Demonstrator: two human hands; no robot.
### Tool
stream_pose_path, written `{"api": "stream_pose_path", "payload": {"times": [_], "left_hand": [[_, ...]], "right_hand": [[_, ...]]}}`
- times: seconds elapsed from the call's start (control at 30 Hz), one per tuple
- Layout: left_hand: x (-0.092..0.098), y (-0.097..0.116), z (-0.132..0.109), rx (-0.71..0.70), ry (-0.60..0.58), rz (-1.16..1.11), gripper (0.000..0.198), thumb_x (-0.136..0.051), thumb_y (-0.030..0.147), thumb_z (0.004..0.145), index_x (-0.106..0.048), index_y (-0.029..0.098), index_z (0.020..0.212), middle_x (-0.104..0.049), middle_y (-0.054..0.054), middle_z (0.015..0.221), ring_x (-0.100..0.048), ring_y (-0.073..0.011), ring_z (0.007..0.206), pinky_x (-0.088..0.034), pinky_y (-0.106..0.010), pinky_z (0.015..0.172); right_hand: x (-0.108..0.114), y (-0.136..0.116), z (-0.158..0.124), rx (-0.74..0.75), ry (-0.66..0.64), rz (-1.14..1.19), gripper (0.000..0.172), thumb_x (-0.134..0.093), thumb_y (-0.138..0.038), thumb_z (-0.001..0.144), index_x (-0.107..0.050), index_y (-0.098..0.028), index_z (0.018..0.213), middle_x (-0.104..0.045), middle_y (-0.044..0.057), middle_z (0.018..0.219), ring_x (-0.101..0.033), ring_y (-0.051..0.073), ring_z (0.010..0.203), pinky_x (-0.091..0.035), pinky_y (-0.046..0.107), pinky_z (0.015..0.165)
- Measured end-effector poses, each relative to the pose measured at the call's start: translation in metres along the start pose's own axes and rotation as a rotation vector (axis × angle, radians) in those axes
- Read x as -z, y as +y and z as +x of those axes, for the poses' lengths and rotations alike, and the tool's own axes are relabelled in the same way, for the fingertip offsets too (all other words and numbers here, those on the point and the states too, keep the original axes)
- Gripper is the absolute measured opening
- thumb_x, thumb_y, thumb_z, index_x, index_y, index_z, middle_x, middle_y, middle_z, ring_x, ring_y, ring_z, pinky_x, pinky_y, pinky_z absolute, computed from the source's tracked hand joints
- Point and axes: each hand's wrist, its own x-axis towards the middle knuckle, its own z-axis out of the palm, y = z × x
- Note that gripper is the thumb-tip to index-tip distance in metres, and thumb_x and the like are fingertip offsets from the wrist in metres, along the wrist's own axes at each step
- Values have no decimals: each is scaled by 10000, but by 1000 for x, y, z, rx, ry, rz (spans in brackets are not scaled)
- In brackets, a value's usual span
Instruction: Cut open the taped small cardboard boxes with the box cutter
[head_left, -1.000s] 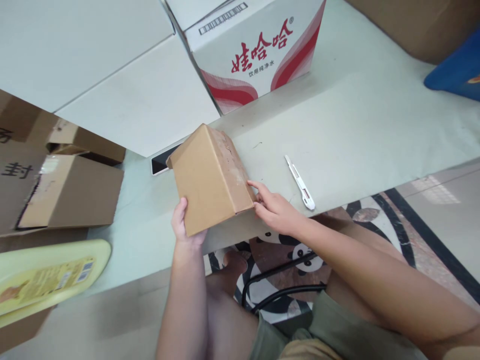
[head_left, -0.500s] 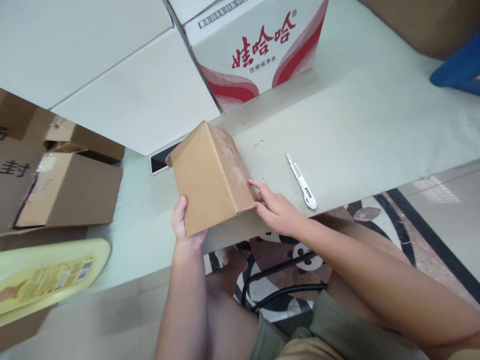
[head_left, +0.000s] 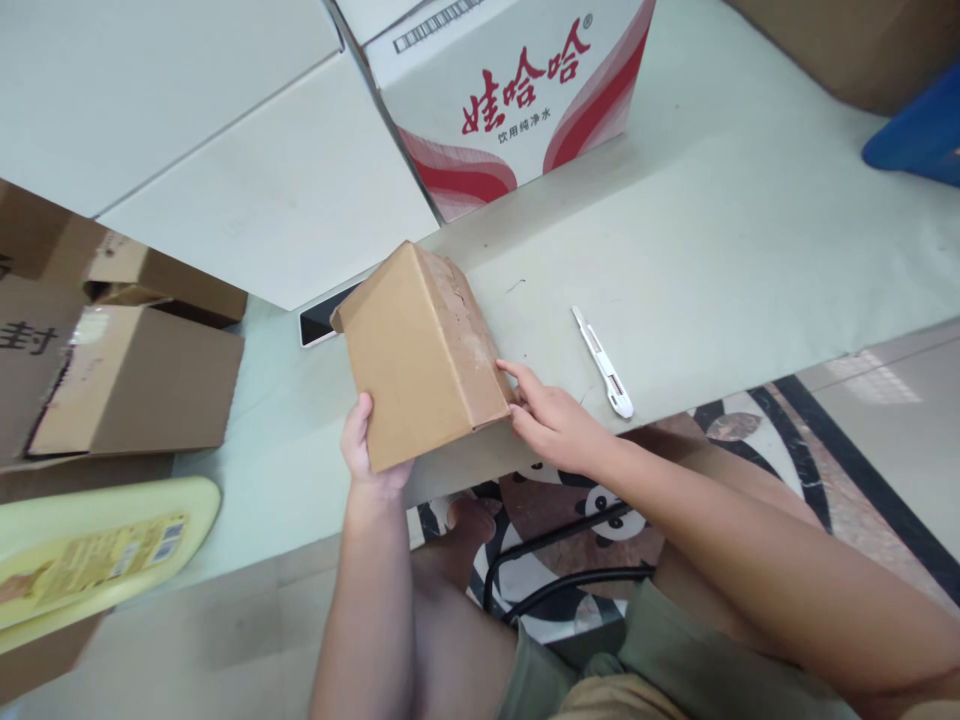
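Shorts [head_left: 690, 640] first, the olive pair I've got on, closest to me at the bottom of my view. Just past them are some black bars [head_left: 577, 578] over a panda-patterned surface [head_left: 615, 530] below the table.

Next up, my hands. My left hand [head_left: 369, 462] is clamped on the near left corner of a plain brown cardboard box [head_left: 405, 370], thumb up the side and the rest of the fingers mostly hidden under it. My right hand [head_left: 559, 425] is at the near right corner, index fingertip touching the edge and thumb spread a bit apart from it. Other fingers are tucked out of sight, so I can't tell if that one's really gripping.

The box sits tilted at the near edge of the table [head_left: 720, 250], with a scuffed strip of tape along its right side. A white utility knife [head_left: 604, 365] lies just right of my right hand. Way over left there's a pale green container [head_left: 191, 497] with a yellow label.

Behind the box, something like a phone [head_left: 318, 322] peeks out by a big white box [head_left: 277, 190]. Farther back stands a white and red water carton [head_left: 517, 105], and far right there's something blue [head_left: 922, 130].
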Motion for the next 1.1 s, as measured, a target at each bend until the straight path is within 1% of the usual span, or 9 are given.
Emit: {"api": "stream_pose_path", "payload": {"times": [0.13,0.27,0.4,0.57,0.67,0.9,1.1], "left_hand": [[-1,0,0,7,24,-16,322,-680,436,846,-730,196,1055,-767,-69,1047,-726,-242,945,-593,-333,791],[-2,0,0,-4,18,-3,323,-676,441,850,-725,200,1060,-766,-67,1039,-722,-247,973,-587,-331,805],[-1,0,0,-3,18,15,347,-690,452,835,-719,206,1077,-764,-63,1049,-717,-253,999,-585,-342,818],[-4,0,-1,-6,36,-5,315,-681,433,842,-731,197,1045,-767,-65,1029,-724,-243,948,-589,-330,792],[-4,1,-1,2,41,-17,314,-683,426,838,-731,193,1042,-767,-62,1032,-726,-232,916,-591,-327,780],[-2,0,-1,1,19,-2,332,-679,443,848,-724,198,1069,-763,-73,1066,-720,-258,993,-588,-346,816],[-3,0,-1,5,29,-15,315,-684,427,839,-729,195,1047,-770,-62,1026,-727,-234,921,-591,-328,786]], "right_hand": [[0,-1,0,-10,-11,6,646,-354,-331,932,-281,-77,1522,-681,79,828,-617,267,744,-463,443,746],[0,-1,0,3,1,1,631,-355,-336,932,-290,-114,1519,-685,70,818,-623,264,749,-464,431,738],[0,0,0,0,0,-5,638,-356,-332,933,-285,-88,1518,-689,77,825,-624,271,744,-469,445,736],[0,0,0,5,6,0,616,-361,-334,935,-296,-129,1512,-685,64,811,-625,264,742,-463,429,735],[0,0,0,1,4,3,623,-359,-337,933,-294,-118,1512,-684,68,814,-623,264,746,-459,427,739],[0,-1,0,-14,-6,-9,630,-358,-338,933,-283,-118,1518,-689,73,825,-627,269,759,-465,438,754],[0,0,0,-5,0,-16,626,-358,-334,933,-289,-115,1515,-689,74,824,-624,261,747,-463,427,745]]}}
